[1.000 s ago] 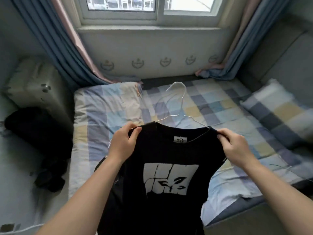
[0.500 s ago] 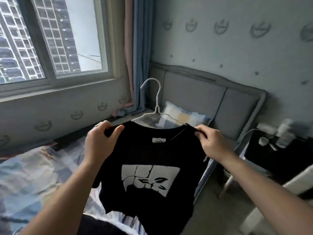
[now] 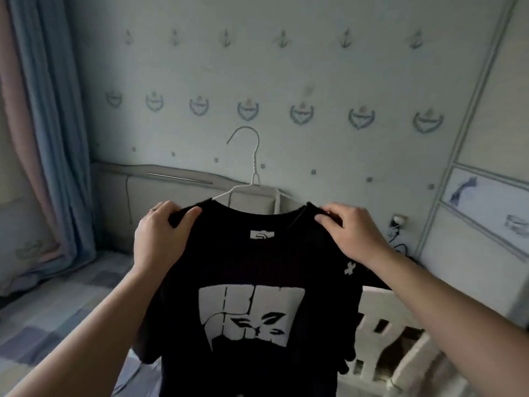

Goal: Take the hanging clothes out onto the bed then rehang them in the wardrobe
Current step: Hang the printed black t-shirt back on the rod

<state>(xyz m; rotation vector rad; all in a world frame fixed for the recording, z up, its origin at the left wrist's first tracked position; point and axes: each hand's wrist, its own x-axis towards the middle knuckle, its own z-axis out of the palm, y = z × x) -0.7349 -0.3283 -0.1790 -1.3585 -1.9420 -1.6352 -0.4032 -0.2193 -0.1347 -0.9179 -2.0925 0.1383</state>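
From the head camera we see a black cotton T-shirt with a white block print [image 3: 252, 282] held up at chest height, on a thin white wire hanger [image 3: 252, 173] whose hook stands upright above the collar. Our left hand [image 3: 160, 233] pinches one shoulder seam, fingers clamped on the cloth; our right hand [image 3: 352, 233] grips the other shoulder likewise. Behind sit the grey padded headboard [image 3: 171, 190] and patterned wallpaper [image 3: 286, 81]; the checked bed cover [image 3: 43, 325] lies lower left.
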